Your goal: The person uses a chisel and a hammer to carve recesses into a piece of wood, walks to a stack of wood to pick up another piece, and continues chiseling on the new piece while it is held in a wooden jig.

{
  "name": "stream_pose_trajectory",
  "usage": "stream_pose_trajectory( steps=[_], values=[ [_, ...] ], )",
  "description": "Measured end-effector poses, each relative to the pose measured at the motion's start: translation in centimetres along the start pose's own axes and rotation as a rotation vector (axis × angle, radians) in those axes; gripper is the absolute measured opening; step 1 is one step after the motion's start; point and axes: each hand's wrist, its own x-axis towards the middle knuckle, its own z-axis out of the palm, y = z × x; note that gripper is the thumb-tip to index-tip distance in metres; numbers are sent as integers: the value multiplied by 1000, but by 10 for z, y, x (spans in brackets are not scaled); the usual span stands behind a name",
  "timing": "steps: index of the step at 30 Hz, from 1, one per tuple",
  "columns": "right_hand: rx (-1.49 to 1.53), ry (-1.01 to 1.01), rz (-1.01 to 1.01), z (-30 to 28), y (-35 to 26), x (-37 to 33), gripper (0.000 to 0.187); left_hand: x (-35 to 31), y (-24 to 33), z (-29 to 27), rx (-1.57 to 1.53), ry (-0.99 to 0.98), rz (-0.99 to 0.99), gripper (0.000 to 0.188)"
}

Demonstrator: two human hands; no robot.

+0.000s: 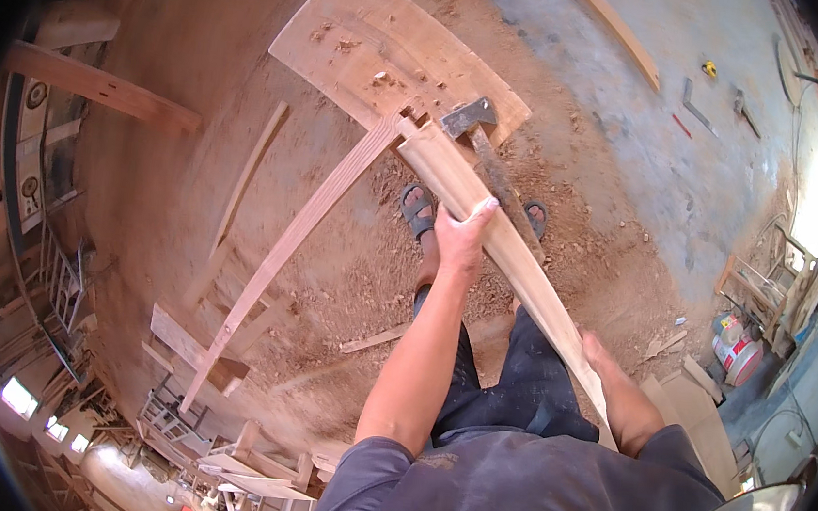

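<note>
A long pale timber piece (516, 250) with a notched far end slants across my front, its near end by my body. My left hand (465, 229) is closed around its middle, thumb on top. Nearer my body, my right hand (600, 355) grips the piece's right edge; some of its fingers are hidden. The far end meets the end of a second long, narrow timber (305, 222) that runs down to the left. Beside the held piece lies a tool with a wooden handle (504, 188) and a blocky dark metal head (468, 117).
A wide wooden slab (390, 30) lies ahead, with chips on it. On the floor at right are a metal square (697, 106), a hammer (747, 112) and a yellow tape measure (708, 68). A bucket (738, 360) stands right; a beam (103, 83) juts in from the left.
</note>
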Motion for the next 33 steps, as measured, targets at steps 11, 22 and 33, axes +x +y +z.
stream_pose_trajectory(
  steps=[11, 22, 33],
  values=[
    [-39, 121, 66, -8, 22, 31, 63, 36, -27, 4, 41, 96, -53, 59],
    [-110, 297, 56, -8, -1, 17, 69, 43, -15, -8, -93, 11, -135, 55],
    [-216, 325, -44, 4, -41, -13, 63, 48, -15, -15, -91, -23, -126, 55]
  ],
)
